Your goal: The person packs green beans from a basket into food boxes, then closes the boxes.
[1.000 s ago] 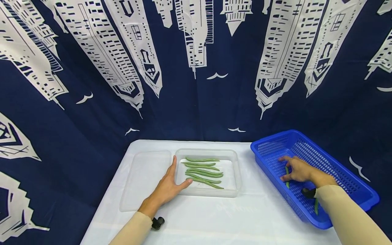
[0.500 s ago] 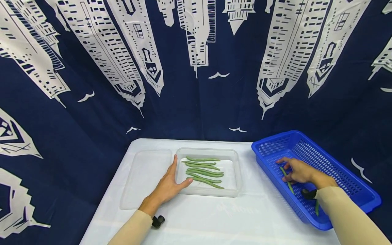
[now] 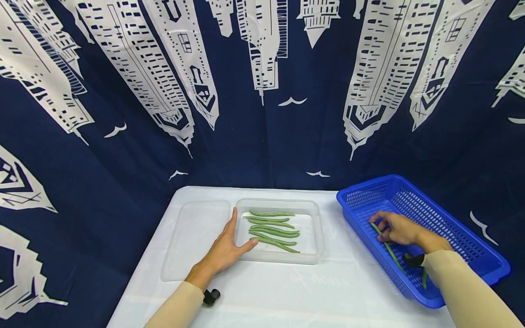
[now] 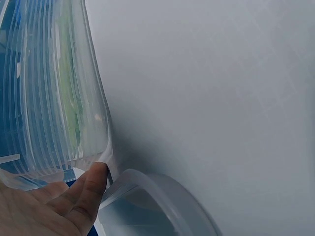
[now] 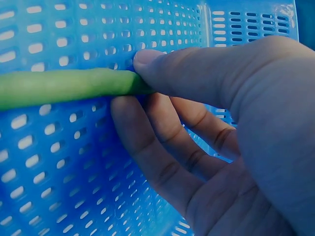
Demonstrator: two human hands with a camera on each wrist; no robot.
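My right hand [image 3: 404, 231] is inside the blue perforated basket [image 3: 467, 243]. It pinches a green bean [image 3: 394, 258] between thumb and fingers; in the right wrist view this bean [image 5: 64, 88] runs out to the left from the fingertips. A second green bean [image 3: 424, 278] lies in the basket, partly hidden by my right wrist. Fingers straight and thumb spread, my left hand [image 3: 223, 253] rests at the left side of a clear plastic container [image 3: 283, 258]. Several green beans [image 3: 274, 234] lie side by side in it. The left wrist view shows fingertips touching the container's wall [image 4: 37, 98].
A clear lid [image 3: 194, 241] lies flat on the white table [image 3: 287, 296], left of the container and partly beneath my left forearm's reach. Behind the table hangs a dark blue cloth [image 3: 262, 146] printed with white buildings.
My right fingers have closed on the bean, which has turned from nearly upright in the view to slanting down to the right. The left hand keeps its place.
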